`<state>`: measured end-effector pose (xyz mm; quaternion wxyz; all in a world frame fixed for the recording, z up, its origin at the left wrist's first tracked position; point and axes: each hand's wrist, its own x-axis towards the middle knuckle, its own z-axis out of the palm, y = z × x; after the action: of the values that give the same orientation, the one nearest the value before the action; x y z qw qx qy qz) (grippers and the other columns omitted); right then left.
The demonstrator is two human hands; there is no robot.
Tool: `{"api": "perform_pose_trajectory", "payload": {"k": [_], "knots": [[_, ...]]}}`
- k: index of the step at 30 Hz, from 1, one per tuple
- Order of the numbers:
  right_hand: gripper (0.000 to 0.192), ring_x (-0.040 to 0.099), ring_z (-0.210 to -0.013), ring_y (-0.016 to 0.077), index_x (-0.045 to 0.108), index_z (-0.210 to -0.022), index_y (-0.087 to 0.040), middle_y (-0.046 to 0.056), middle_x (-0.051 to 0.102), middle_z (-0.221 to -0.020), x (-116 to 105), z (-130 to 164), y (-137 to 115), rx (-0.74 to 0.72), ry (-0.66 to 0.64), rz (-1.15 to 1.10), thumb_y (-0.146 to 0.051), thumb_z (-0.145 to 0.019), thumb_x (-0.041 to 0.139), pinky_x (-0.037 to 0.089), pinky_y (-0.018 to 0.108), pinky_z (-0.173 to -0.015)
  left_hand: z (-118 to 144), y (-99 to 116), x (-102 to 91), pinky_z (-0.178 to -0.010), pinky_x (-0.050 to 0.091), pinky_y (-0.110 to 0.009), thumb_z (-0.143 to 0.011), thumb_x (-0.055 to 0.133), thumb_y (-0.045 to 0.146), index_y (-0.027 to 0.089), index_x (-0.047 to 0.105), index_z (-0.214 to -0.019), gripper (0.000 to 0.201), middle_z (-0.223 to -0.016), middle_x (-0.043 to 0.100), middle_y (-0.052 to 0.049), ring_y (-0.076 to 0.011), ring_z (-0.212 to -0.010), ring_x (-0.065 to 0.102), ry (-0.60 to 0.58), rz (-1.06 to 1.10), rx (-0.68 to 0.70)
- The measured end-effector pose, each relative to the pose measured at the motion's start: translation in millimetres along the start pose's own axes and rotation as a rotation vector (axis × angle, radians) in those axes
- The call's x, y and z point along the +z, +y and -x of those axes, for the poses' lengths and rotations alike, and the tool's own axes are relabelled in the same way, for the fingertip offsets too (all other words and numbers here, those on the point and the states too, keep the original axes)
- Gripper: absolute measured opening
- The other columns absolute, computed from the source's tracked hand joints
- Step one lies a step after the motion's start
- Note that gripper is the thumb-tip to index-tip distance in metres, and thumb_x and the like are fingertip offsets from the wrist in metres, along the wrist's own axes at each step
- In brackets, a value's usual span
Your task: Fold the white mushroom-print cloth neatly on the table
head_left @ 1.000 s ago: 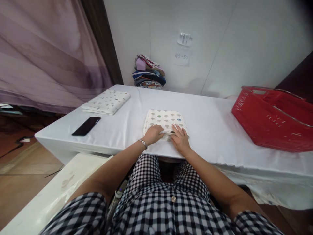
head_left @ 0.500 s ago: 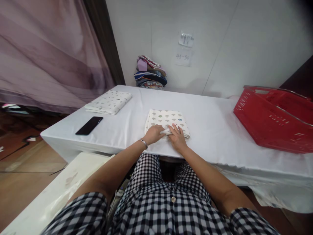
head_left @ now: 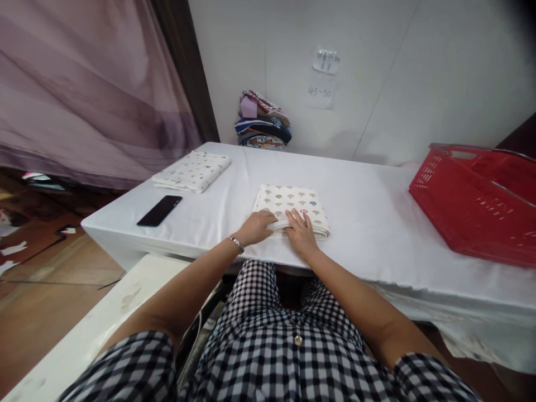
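Note:
A folded white cloth (head_left: 293, 196) printed with grey mushroom shapes and a few coloured round marks lies on the white-covered table (head_left: 360, 223) in front of me. My left hand (head_left: 256, 228), with a bracelet at the wrist, is closed on its near left corner. On the near right part of the cloth rests my right hand (head_left: 301, 237), fingers apart and lying on the top layer, thumb by the front edge. Several layers show along that edge. The undersides of both hands are hidden.
To the left lie another folded patterned cloth (head_left: 195, 170) and a black phone (head_left: 159, 211). A red plastic basket (head_left: 481, 206) stands at the right. Behind the table's far edge is a stack of folded fabrics (head_left: 263, 120) against the wall. A white bench-like surface (head_left: 138, 285) is at lower left.
My left hand has shifted slightly left along the cloth's front edge. The right hand's fingers lie flatter on top. The whole view has shifted a little.

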<state>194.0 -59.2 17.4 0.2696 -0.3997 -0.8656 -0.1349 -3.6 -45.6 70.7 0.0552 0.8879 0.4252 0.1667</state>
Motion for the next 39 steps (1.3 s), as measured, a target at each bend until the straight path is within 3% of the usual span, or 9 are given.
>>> {"api": "perform_pose_trajectory", "payload": {"k": [5, 10, 18, 23, 29, 34, 39], "knots": [[0.026, 0.017, -0.139, 0.0262, 0.066, -0.081, -0.015, 0.009, 0.04, -0.143, 2.4, -6.6, -3.7, -0.029, -0.019, -0.084, -0.011, -0.089, 0.042, 0.016, 0.056, -0.109, 1.6, -4.0, 1.1, -0.09, 0.044, -0.035, -0.074, 0.057, 0.013, 0.022, 0.064, -0.102, 0.031, -0.107, 0.063, -0.004, -0.0199, -0.101, 0.055, 0.022, 0.028, -0.007], [0.025, 0.019, -0.139, 0.0254, 0.067, -0.08, -0.017, 0.008, 0.044, -0.14, 2.3, 1.5, -0.1, -0.048, -0.011, -0.144, -0.017, -0.09, 0.044, 0.021, 0.051, -0.108, 1.6, -12.1, 4.3, -0.092, 0.043, -0.034, -0.076, 0.057, 0.014, 0.021, 0.063, -0.104, 0.03, -0.107, 0.064, -0.003, -0.0182, -0.1, 0.057, 0.014, 0.112, 0.019], [0.024, 0.022, -0.138, 0.0267, 0.066, -0.087, -0.017, 0.011, 0.041, -0.142, 8.7, -9.8, -12.8, -0.02, 0.007, -0.06, -0.021, -0.093, 0.043, 0.019, 0.054, -0.108, 7.7, -11.1, -4.6, -0.089, 0.044, -0.031, -0.08, 0.055, 0.022, 0.022, 0.063, -0.105, 0.026, -0.105, 0.066, -0.002, -0.017, -0.098, 0.059, 0.015, 0.233, -0.135], [0.026, 0.02, -0.138, 0.0266, 0.066, -0.077, -0.016, 0.009, 0.041, -0.142, 11.7, -17.3, -21.5, -0.04, -0.02, -0.098, -0.015, -0.091, 0.044, 0.016, 0.054, -0.11, 9.3, -14.1, -2.9, -0.093, 0.043, -0.03, -0.08, 0.055, 0.017, 0.022, 0.063, -0.106, 0.028, -0.108, 0.066, -0.001, -0.0156, -0.102, 0.059, 0.009, 0.232, -0.093], [0.027, 0.022, -0.138, 0.0248, 0.068, -0.079, -0.017, 0.008, 0.042, -0.142, 11.2, -12.1, -24.8, -0.027, -0.05, -0.163, -0.021, -0.092, 0.044, 0.017, 0.051, -0.11, 13.1, -16.6, 2.6, -0.097, 0.042, -0.033, -0.08, 0.054, 0.017, 0.024, 0.06, -0.113, 0.034, -0.115, 0.064, -0.002, -0.0157, -0.107, 0.057, 0.005, 0.209, -0.021], [0.023, 0.026, -0.136, 0.0262, 0.067, -0.097, -0.019, 0.009, 0.042, -0.142, 2.2, -4.0, -23.1, -0.051, -0.077, -0.13, -0.019, -0.091, 0.045, 0.02, 0.051, -0.108, 16.8, -9.9, 10.6, -0.095, 0.043, -0.037, -0.078, 0.06, 0.021, 0.021, 0.061, -0.114, 0.036, -0.114, 0.063, -0.005, -0.0194, -0.107, 0.056, 0.059, 0.088, 0.039], [0.036, 0.037, -0.13, 0.0227, 0.056, -0.122, -0.021, 0.008, 0.05, -0.135, -21.7, 33.4, 15.9, -0.027, -0.098, -0.119, -0.013, -0.091, 0.04, 0.023, 0.049, -0.108, 21.5, -14.3, 18.3, -0.096, 0.042, -0.039, -0.085, 0.053, 0.024, 0.022, 0.063, -0.112, 0.029, -0.115, 0.062, -0.006, -0.0198, -0.108, 0.055, 0.095, 0.019, 0.042]]}}
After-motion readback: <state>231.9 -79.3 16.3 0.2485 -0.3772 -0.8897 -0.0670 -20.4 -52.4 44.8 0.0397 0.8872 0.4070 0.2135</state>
